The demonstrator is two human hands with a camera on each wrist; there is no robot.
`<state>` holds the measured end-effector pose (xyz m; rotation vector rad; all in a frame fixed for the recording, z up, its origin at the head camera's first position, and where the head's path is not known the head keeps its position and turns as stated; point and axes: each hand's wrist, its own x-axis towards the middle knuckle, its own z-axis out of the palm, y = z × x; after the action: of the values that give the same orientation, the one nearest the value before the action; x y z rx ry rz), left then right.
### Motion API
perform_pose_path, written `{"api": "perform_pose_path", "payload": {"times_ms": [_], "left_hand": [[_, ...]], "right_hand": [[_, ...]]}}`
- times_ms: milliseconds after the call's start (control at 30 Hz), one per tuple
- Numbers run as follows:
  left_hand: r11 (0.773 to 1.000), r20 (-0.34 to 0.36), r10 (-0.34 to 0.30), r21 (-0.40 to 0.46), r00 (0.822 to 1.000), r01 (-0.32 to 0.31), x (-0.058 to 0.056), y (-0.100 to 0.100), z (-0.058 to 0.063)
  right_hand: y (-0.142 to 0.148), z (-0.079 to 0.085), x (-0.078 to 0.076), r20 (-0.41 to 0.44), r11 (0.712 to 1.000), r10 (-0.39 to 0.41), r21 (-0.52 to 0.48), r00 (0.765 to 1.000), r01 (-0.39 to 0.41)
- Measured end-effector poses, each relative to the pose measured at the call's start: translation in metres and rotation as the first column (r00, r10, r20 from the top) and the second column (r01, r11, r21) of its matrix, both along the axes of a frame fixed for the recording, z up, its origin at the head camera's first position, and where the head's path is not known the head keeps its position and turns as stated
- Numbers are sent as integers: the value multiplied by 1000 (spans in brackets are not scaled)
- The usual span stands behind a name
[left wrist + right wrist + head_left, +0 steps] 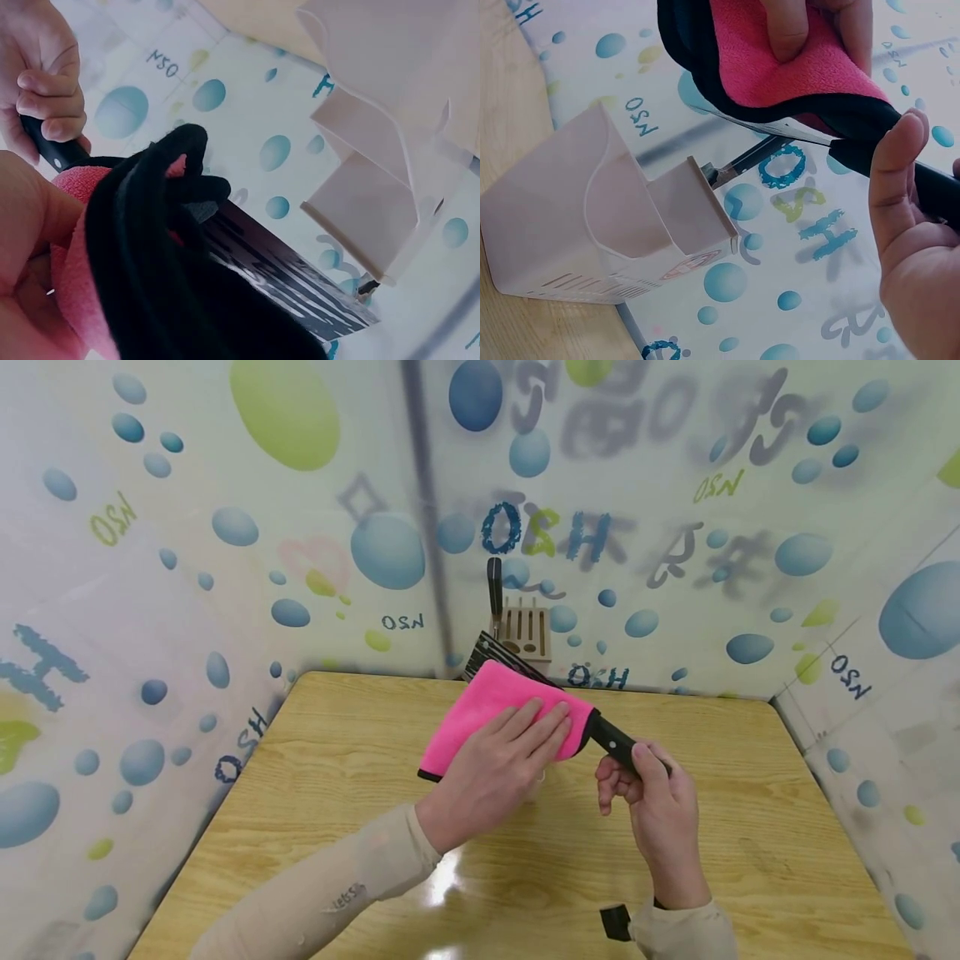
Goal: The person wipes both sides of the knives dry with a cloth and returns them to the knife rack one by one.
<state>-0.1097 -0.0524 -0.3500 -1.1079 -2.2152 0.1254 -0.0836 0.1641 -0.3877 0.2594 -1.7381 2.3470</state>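
My right hand (pixel 663 797) grips the black handle (pixel 618 745) of a cleaver, held slantwise over the table. A pink cloth (pixel 461 727) with black edging is folded over its blade. My left hand (pixel 491 777) holds the cloth against the blade, fingers laid along the upper face and thumb on the other side. Past the cloth, the broad end of the blade (pixel 281 274) shows with dark streaky reflections; the cloth hides the rest. In the right wrist view, a thin strip of blade shows between cloth and handle, close to my right thumb (pixel 896 150).
Behind the cleaver, a beige slotted knife block (pixel 525 631) stands at the table's back edge. Another black-handled knife (pixel 494 585) sticks up from it. The wooden table (pixel 360 727) is bordered by walls (pixel 315 543) with a bubble print.
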Motion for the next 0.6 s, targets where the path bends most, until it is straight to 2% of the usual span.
{"api": "perform_pose_path", "payload": {"times_ms": [367,600], "left_hand": [[999,-6,39,-4,999,-39,-9,-10,1],[998,-31,56,14,998,-56,-18,-17,1]], "right_hand": [[4,0,0,-10,1000,-14,-6,1000,14],[5,0,-1,-57,999,18,-43,998,-20]]}}
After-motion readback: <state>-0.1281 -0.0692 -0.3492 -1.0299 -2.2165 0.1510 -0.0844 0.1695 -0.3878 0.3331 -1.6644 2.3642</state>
